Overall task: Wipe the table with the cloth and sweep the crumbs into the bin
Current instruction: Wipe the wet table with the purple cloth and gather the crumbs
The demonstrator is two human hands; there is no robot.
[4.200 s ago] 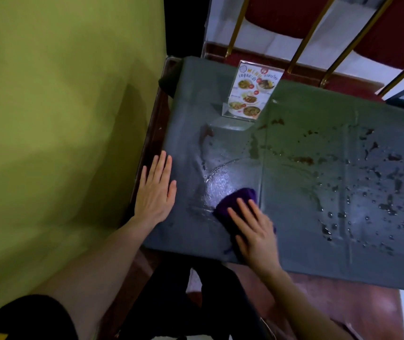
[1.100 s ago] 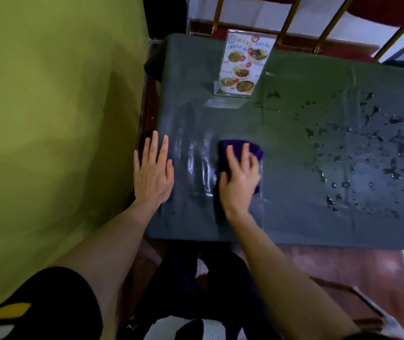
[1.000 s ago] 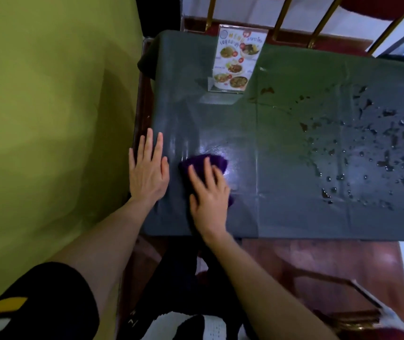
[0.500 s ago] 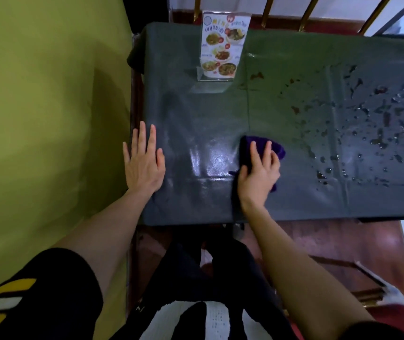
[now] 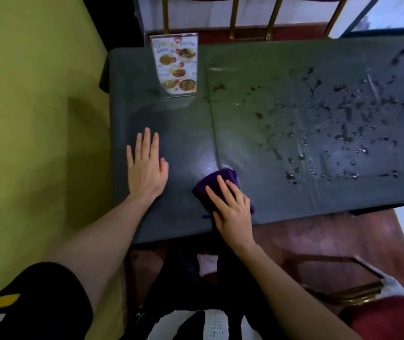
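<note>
A folded purple cloth [image 5: 214, 181] lies on the dark grey-green table cover [image 5: 257, 143] near the front edge. My right hand [image 5: 231, 208] presses flat on top of it, fingers spread, hiding most of the cloth. My left hand [image 5: 147, 165] rests palm down and open on the table's left part, a hand's width left of the cloth. Droplets and dark crumbs [image 5: 343, 133] are scattered over the right half of the table. A wet sheen shows just beyond the cloth. No bin is in view.
An upright menu card in a clear stand [image 5: 176, 66] sits at the back left of the table. A yellow-green wall [image 5: 36, 119] runs close along the left. Chairs with gold legs [image 5: 273, 18] stand behind the table, and one red seat [image 5: 389, 315] at the lower right.
My right hand has slid the cloth back toward the front edge and slightly left since half a second ago. My left hand has stayed flat in the same spot.
</note>
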